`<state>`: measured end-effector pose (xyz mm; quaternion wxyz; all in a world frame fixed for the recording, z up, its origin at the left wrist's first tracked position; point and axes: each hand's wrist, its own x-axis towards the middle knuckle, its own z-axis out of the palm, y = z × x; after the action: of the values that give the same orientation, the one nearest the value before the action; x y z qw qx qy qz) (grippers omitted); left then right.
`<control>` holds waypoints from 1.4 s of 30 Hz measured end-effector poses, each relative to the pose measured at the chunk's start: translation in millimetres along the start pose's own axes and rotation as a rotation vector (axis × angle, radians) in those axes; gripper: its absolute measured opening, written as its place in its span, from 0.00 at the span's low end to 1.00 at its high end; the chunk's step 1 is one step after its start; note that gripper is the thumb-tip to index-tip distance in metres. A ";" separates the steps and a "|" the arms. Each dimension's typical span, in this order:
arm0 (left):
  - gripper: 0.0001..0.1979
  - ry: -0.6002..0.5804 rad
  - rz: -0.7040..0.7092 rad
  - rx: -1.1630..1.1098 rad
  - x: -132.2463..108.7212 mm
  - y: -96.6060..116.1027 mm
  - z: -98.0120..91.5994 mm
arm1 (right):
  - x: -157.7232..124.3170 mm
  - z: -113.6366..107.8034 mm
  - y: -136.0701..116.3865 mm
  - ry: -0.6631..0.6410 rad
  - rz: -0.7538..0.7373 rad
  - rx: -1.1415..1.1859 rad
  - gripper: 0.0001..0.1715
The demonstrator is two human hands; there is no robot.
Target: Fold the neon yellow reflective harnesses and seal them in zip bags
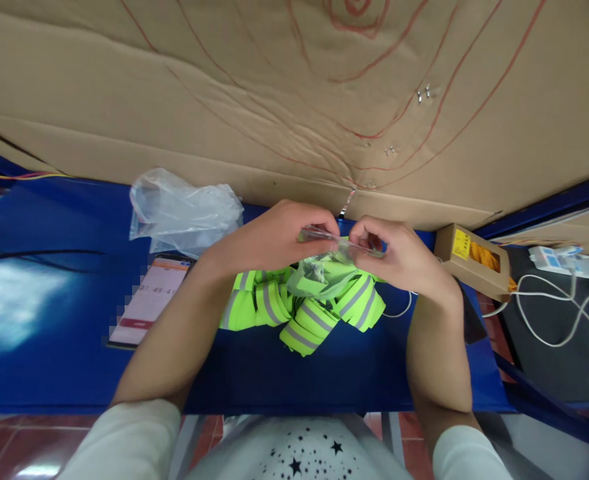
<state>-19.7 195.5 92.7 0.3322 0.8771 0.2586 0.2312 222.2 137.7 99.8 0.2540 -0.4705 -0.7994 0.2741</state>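
Note:
Both hands hold a small clear plastic bag [319, 275] by its top edge, over the middle of the blue table. My left hand [294, 233] pinches the left end of that edge, and my right hand [387, 250] pinches the right end. Something dark and greyish shows inside the bag, too unclear to name. Below and around it lie several rolled neon-yellow reflective bands [309, 327] with grey stripes. The bag hides part of the pile.
Crumpled clear plastic bags [187, 207] lie at the back left, with a phone [149, 300] in front of them. A cardboard box [472, 260] with orange contents stands right. White cables [549, 293] curl over a dark surface beyond. A cardboard panel [224, 100] walls off the back.

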 end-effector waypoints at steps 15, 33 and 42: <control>0.09 -0.014 -0.070 0.046 -3.7 1.7 -11.6 | 3.4 4.8 -0.8 0.010 -0.071 0.069 0.04; 0.12 -0.001 -0.127 -0.138 -0.5 -3.0 -9.2 | 2.3 1.3 -1.1 0.016 -0.100 -0.037 0.06; 0.08 0.018 -0.190 -0.206 -10.3 -8.6 -15.4 | -0.5 -0.2 -2.7 -0.003 -0.046 -0.038 0.06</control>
<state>-39.0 201.9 94.6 0.4386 0.8078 0.3182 0.2319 220.9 136.2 101.8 0.2501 -0.4561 -0.8154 0.2538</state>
